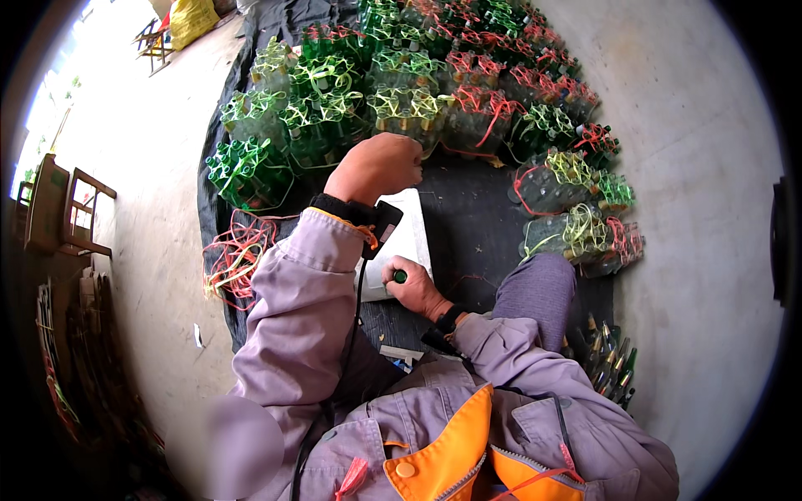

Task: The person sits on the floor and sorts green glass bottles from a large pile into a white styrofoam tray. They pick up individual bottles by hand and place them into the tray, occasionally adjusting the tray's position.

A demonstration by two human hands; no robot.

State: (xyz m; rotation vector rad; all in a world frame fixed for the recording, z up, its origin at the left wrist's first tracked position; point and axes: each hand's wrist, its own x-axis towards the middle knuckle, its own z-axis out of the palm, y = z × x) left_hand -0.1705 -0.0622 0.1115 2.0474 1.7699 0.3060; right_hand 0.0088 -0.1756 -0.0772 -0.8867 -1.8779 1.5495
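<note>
My right hand is wrapped around a green glass bottle; only its round end shows above the fist. The fist sits at the near right edge of a white, flat-topped box or block. My left hand is raised over the far end of that white block, back of the hand up and fingers curled. Whatever may be inside its fingers is hidden. Just beyond it, clear bottles bound with pale yellow strap stand in a bundle. Both wrists wear black bands.
Strapped bottle bundles stand in rows on a black sheet. Green bottles stand at left, near a tangle of red and yellow strap. Loose bottles lie at right. Wooden chairs and flattened cardboard are farther left.
</note>
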